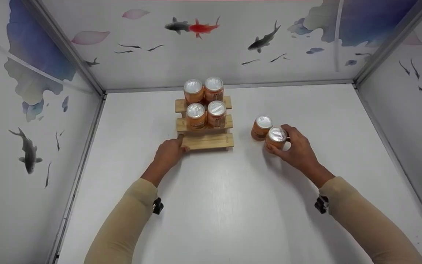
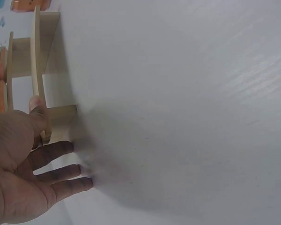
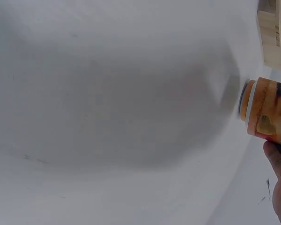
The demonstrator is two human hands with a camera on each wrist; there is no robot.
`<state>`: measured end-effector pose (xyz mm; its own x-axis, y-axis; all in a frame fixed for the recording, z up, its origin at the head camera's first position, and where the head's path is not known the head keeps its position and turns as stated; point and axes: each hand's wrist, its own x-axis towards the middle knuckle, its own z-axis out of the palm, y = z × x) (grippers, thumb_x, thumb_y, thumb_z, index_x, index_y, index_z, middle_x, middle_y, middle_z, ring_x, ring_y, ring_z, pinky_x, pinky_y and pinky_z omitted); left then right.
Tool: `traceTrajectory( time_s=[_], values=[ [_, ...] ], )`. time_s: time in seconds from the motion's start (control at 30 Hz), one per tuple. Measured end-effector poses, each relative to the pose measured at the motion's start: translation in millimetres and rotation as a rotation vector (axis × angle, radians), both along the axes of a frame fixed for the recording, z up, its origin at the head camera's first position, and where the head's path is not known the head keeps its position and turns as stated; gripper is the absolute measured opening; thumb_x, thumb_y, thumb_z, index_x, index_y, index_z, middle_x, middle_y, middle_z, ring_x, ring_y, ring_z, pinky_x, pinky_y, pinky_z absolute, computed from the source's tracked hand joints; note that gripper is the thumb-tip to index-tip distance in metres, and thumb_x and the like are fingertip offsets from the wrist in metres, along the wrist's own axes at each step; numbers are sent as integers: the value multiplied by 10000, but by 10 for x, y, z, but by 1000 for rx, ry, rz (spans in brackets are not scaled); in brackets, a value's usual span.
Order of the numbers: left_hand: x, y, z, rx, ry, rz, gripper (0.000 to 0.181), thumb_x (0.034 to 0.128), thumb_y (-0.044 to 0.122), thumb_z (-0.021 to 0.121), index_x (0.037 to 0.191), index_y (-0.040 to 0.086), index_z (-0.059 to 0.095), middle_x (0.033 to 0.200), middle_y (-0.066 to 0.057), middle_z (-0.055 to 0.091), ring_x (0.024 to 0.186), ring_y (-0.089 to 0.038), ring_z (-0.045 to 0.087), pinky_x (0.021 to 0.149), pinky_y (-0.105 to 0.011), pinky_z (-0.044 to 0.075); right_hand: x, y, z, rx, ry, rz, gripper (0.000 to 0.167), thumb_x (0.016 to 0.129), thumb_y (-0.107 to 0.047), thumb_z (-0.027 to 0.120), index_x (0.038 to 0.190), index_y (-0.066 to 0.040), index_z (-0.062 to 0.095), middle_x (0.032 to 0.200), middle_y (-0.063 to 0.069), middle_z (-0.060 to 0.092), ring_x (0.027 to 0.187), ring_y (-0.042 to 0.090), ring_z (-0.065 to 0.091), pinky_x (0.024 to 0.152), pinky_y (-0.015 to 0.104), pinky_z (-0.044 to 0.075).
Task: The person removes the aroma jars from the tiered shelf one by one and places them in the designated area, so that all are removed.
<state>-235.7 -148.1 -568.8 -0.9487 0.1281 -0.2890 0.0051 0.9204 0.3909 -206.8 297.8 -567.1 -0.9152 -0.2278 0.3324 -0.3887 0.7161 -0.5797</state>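
A three-step wooden rack (image 1: pixel 211 142) stands on the white table. Its lowest step is bare; two orange cans with silver lids sit on the middle step, such as this can (image 1: pixel 196 119), and two more on the top step, one being this can (image 1: pixel 193 91). My left hand (image 1: pixel 169 152) pinches the left end of the lowest step, thumb on top, as the left wrist view shows, with the other fingers spread below. Right of the rack, my right hand (image 1: pixel 299 148) grips an orange can (image 1: pixel 276 139) from its right side. Another orange can (image 1: pixel 261 128) stands just behind it.
White panels with painted fish and leaves, such as the back panel (image 1: pixel 225 66), enclose the table (image 1: pixel 225 212) at the left, back and right. Metal strips run along their lower edges. Each wrist carries a small black device.
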Motion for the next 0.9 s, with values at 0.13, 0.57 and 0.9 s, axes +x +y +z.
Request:
traceTrajectory(
  time_s=[0.13, 0.57, 0.9],
  values=[
    [8, 8, 13, 2, -6, 5, 697, 1124, 425, 628, 1681, 48, 443, 1472, -251, 699, 1366, -418, 685, 1113, -556, 553, -47, 86, -36, 2, -14, -31, 792, 885, -167, 958, 1488, 74, 504, 1324, 261, 675, 1227, 425, 731, 950, 585, 640],
    [-53, -46, -91, 2, 25, -33, 708, 1126, 451, 626, 1664, 21, 462, 1405, -274, 728, 1291, -438, 719, 1045, -569, 579, -234, 196, -42, -9, -97, -131, 759, 943, -173, 901, 1505, 100, 471, 1368, 306, 631, 1266, 476, 686, 1019, 616, 601],
    [-24, -19, -48, -3, 7, -19, 702, 1129, 433, 622, 1681, 40, 440, 1407, -271, 725, 1303, -425, 712, 1066, -560, 567, -371, 167, -49, -44, -175, -170, 736, 980, -145, 857, 1534, 112, 447, 1450, 331, 588, 1328, 505, 644, 1083, 623, 568]
  ],
)
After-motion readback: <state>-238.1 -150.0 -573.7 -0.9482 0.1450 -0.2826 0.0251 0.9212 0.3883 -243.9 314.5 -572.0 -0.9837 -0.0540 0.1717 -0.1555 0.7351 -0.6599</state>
